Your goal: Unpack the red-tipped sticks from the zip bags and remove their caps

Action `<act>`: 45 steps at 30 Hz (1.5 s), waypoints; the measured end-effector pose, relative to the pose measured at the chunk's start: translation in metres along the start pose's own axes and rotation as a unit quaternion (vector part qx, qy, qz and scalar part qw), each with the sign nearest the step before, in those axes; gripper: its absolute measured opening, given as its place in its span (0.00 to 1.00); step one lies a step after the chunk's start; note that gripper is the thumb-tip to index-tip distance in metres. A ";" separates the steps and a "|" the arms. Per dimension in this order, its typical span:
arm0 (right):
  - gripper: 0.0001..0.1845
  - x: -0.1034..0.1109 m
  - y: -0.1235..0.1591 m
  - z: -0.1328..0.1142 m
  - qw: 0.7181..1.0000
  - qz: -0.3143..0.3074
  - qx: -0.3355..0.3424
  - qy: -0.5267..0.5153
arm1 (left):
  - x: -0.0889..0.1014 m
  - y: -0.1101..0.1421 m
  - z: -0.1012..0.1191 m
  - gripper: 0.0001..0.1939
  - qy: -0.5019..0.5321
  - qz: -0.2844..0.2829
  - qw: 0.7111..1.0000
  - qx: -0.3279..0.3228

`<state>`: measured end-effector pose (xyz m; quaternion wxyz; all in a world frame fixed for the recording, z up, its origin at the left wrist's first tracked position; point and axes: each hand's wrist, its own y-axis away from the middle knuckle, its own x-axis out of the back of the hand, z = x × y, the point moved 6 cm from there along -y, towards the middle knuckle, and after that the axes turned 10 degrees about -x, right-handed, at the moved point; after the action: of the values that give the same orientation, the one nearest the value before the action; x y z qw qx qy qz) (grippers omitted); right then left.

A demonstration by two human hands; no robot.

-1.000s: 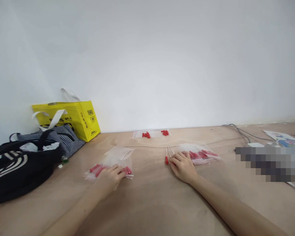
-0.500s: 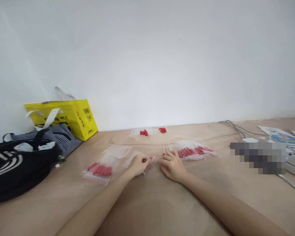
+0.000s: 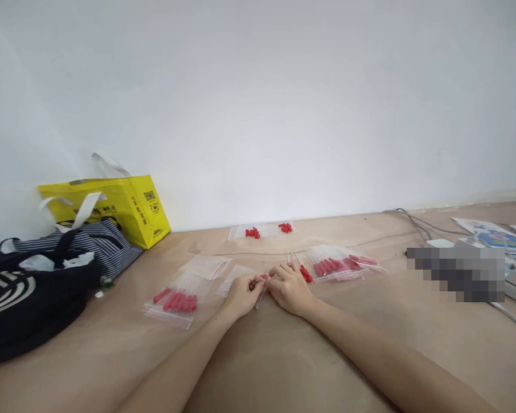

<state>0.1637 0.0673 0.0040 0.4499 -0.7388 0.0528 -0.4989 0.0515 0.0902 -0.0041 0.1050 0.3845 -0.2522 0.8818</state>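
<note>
My left hand [image 3: 239, 293] pinches the edge of a small clear zip bag [image 3: 237, 276] lying on the wooden tabletop [image 3: 258, 355]. My right hand [image 3: 289, 288] meets it at the bag's mouth, fingers curled, with a red-tipped stick [image 3: 264, 277] showing between the two hands. Just right of my right hand lies a pile of clear sticks with red tips [image 3: 335, 265]. To the left sits a filled clear bag of red-tipped sticks [image 3: 174, 300], with an empty clear bag [image 3: 207, 266] behind it.
Another clear bag with red pieces [image 3: 266, 231] lies by the white wall. A yellow tote [image 3: 112, 205], a striped bag [image 3: 90, 245] and a black bag [image 3: 23, 298] crowd the left. Grey cables [image 3: 417, 226], papers [image 3: 494, 234] and a blurred patch are at the right.
My left hand left the filled bag and carried a small bag to the middle. My right hand slid left from the stick pile to meet it.
</note>
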 end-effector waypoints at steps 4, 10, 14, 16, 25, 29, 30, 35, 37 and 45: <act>0.06 -0.001 0.001 -0.001 1.000 -0.017 0.014 0.002 | 0.003 0.002 0.004 0.11 -0.018 0.014 1.000 -0.008; 0.06 0.000 0.002 0.000 0.999 -0.031 0.009 -0.003 | 0.011 0.012 0.018 0.02 -0.079 0.018 0.995 -0.053; 0.06 0.002 0.001 0.001 1.000 -0.023 -0.003 -0.006 | 0.006 0.019 0.024 0.01 -0.150 0.005 0.984 -0.095; 0.07 0.003 0.001 0.000 1.000 -0.014 0.003 -0.011 | 0.003 0.020 0.023 0.02 -0.154 0.005 0.983 -0.098; 0.07 0.007 0.003 -0.007 0.997 0.004 0.065 -0.050 | 0.004 0.018 0.020 0.05 -0.107 0.012 0.990 -0.090; 0.08 0.006 0.002 -0.007 0.997 0.008 0.065 -0.048 | 0.004 0.018 0.021 0.04 -0.106 0.012 0.990 -0.091; 0.08 0.006 0.002 -0.007 0.997 0.007 0.067 -0.047 | 0.004 0.018 0.021 0.04 -0.110 0.011 0.990 -0.092; 0.09 0.006 0.003 -0.007 0.996 0.002 0.074 -0.049 | 0.001 0.020 0.027 0.06 -0.173 -0.010 0.976 -0.132; 0.10 0.007 0.004 -0.007 0.996 0.004 0.076 -0.048 | -0.001 0.020 0.028 0.09 -0.188 -0.017 0.971 -0.144; 0.12 0.003 0.003 -0.010 0.995 0.025 0.094 -0.035 | -0.004 0.017 0.024 0.10 -0.148 -0.018 0.982 -0.112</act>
<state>0.1583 0.0576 0.0055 0.5309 -0.7091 0.0080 -0.4640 0.0626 0.0635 0.0005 0.1243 0.5010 -0.3553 0.7793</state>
